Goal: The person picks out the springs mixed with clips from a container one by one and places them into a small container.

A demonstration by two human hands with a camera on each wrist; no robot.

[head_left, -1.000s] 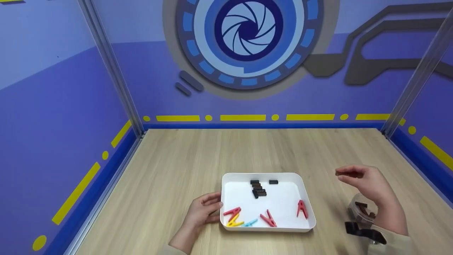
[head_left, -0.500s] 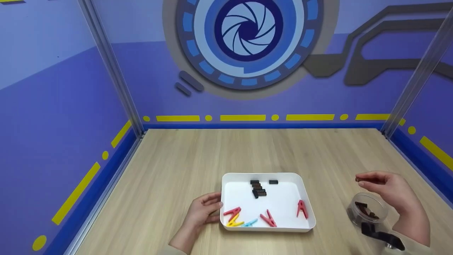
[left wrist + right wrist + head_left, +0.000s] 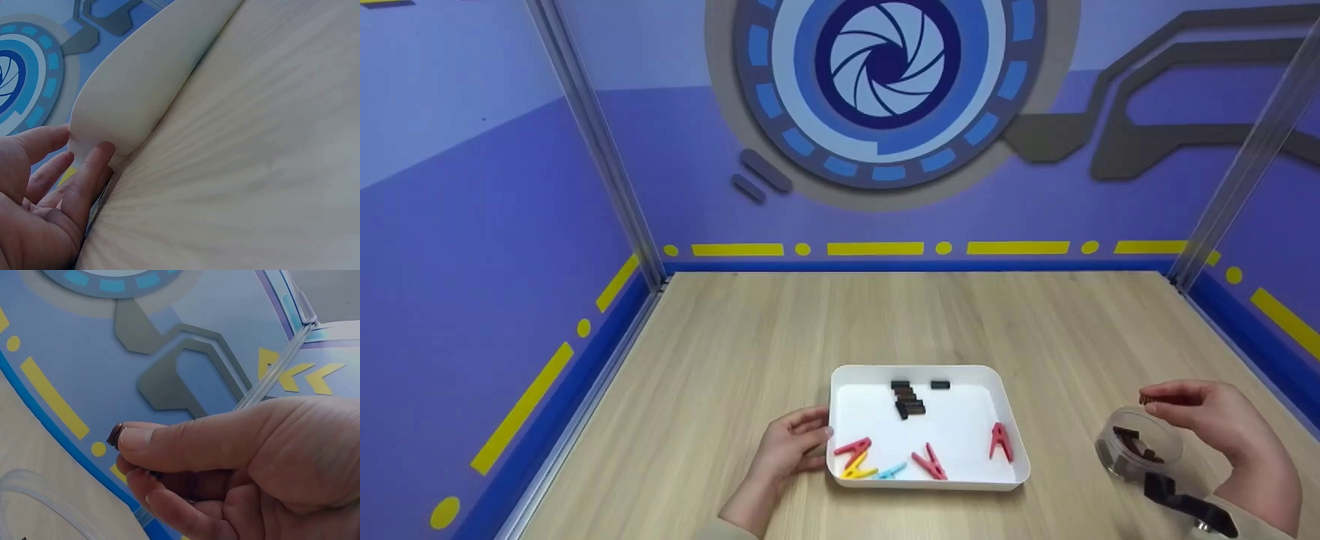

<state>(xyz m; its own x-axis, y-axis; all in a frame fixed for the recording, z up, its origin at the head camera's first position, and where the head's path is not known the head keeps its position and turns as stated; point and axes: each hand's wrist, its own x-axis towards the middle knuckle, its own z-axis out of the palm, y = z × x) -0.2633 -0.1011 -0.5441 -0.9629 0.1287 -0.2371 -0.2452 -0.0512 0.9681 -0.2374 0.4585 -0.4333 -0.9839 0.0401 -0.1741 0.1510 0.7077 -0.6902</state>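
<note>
My left hand (image 3: 791, 444) holds the left wall of a shallow white tray (image 3: 1020, 469), with bent fingers (image 3: 93, 169) against its outside in the left wrist view. Inside the tray, several small black and brown clips (image 3: 911, 402) lie in a cluster, and one black clip (image 3: 940, 385) sits apart at the back. A small brown ridged clip (image 3: 115, 433) is pinched between thumb and forefinger of my right hand (image 3: 1215, 412). That hand is above the back right of a clear round tub (image 3: 1170, 435), which contains several dark clips (image 3: 1136, 446).
Toward the tray's front lie red clothespins (image 3: 928, 462), a yellow clothespin (image 3: 855, 469) and a light blue clothespin (image 3: 891, 472). Another red clothespin (image 3: 1000, 442) rests at the right. Printed panels (image 3: 735, 225) wall in the wooden table (image 3: 750, 330) at the back and sides.
My right hand has moved right and toward me, still pinching the brown clip, and the tub beneath has come more into sight. My left hand and the tray have stayed in place.
</note>
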